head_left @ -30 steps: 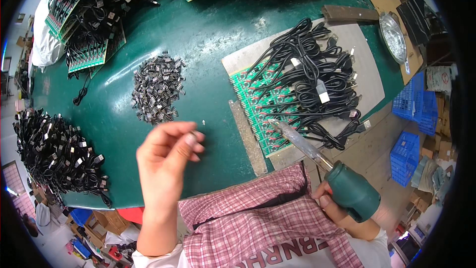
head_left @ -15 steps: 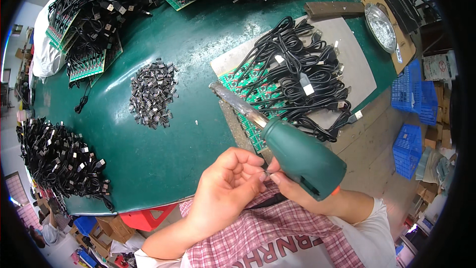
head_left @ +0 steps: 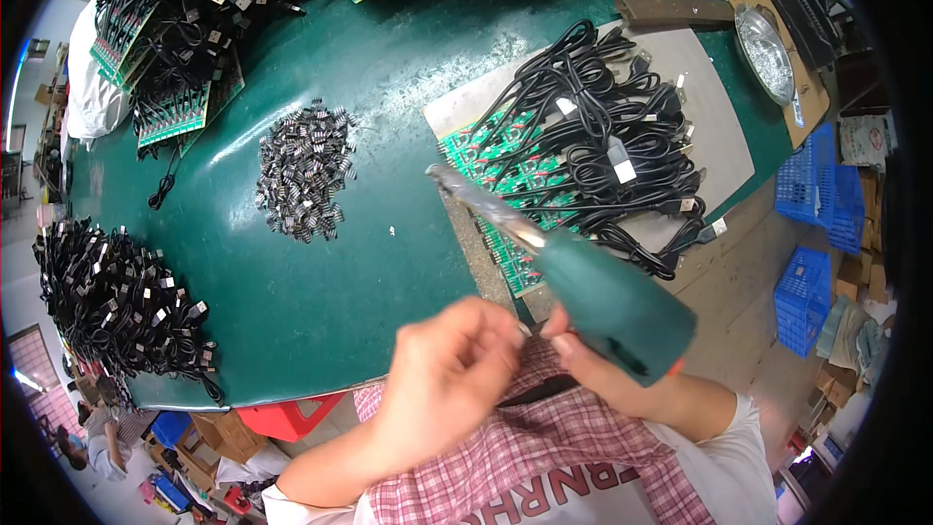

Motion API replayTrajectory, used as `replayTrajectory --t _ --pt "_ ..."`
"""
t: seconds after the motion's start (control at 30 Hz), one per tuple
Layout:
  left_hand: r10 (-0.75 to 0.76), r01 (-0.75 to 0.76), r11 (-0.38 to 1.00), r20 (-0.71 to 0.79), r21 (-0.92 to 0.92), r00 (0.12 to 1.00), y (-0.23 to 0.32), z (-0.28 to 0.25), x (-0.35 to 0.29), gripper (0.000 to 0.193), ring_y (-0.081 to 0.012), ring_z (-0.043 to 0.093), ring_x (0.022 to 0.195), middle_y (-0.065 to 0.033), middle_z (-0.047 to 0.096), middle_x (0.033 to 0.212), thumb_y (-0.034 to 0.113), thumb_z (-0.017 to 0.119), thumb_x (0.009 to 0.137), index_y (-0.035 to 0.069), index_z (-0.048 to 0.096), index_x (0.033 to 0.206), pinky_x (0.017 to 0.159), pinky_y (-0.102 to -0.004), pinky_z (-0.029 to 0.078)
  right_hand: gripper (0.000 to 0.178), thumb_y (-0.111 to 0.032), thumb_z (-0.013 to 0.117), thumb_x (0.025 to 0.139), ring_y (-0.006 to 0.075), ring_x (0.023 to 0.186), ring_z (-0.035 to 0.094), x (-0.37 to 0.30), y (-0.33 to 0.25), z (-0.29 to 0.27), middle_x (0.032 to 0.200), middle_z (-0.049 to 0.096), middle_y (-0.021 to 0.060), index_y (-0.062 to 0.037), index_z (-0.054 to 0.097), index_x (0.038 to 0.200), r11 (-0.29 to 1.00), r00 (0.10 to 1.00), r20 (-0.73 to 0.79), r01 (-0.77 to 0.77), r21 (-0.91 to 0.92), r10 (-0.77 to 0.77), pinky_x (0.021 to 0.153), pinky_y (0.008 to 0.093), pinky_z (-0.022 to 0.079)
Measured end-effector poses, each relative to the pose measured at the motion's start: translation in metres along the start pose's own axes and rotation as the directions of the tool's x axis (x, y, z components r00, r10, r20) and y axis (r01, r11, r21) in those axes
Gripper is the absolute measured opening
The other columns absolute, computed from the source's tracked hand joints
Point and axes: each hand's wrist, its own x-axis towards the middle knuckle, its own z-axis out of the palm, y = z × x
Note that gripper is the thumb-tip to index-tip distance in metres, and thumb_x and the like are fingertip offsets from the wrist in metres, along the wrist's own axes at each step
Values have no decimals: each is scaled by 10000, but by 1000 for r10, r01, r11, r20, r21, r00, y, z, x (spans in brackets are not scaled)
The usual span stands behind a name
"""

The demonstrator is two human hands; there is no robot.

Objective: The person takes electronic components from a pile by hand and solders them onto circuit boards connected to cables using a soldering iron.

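My left hand (head_left: 449,362) is smeared by motion, its thumb and fingers pinched together around a tiny, pale bit too small to name. Close beside it, my right hand (head_left: 607,369) holds a green soldering gun (head_left: 617,301), whose body hides much of the palm. Its long metal barrel (head_left: 483,204) points up and left, over the edge of the green circuit boards (head_left: 525,180). The right thumb and a finger stick out below the tool towards the left fingertips, with a small gap between. Black USB cables (head_left: 622,151) in coiled bundles run from those boards.
On the green table (head_left: 321,321) lies a heap of small black parts with metal pins (head_left: 306,175). More cables (head_left: 117,311) pile at the left; boards with cables (head_left: 175,117) stack at the far left. A metal dish (head_left: 765,53) and a brown bar (head_left: 675,12) lie far right.
My left hand's fingertips have drawn slightly apart from the right's, and the left fingers have closed up more. The soldering gun and the whole scene sit a little farther right in view.
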Motion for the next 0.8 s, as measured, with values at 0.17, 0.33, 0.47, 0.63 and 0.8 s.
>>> replayTrajectory --t 0.17,0.33,0.47,0.63,0.8 --pt "-260 243 947 -61 -210 964 1 -19 32 129 -51 486 500 -30 616 645 109 568 914 -12 601 886 463 -203 378 185 -83 698 777 232 751 645 -23 -7 -23 879 663 74 -69 661 958 969 980 -55 -198 -150 192 718 339 521" --pt "-285 270 946 -66 -182 956 4 -14 40 156 -60 479 470 -36 599 603 105 550 899 -39 601 868 439 -222 373 209 -153 737 725 221 719 655 -56 10 -41 868 682 33 -133 695 928 908 981 77 -132 -398 176 650 328 531" --pt "-280 267 951 -71 -156 957 4 -11 44 157 -60 474 459 -33 595 592 102 547 891 -42 604 864 430 -225 369 189 -49 640 818 178 712 642 -71 23 -43 796 670 75 12 597 991 870 995 78 93 -485 -63 697 285 501" --pt "-289 281 955 -78 -100 954 4 -11 47 133 -52 477 452 -15 584 572 118 589 873 -11 610 848 426 -189 374 167 -24 633 817 175 742 649 -78 31 -47 816 681 67 -6 595 979 895 996 69 88 -438 -64 711 272 494" --pt "-281 276 959 -79 -70 956 4 -11 48 128 -52 480 459 -16 585 581 111 585 874 -13 610 849 427 -191 376 142 -17 632 814 177 729 645 -81 38 -45 810 683 61 -26 614 954 900 998 30 65 -432 -57 695 277 483"
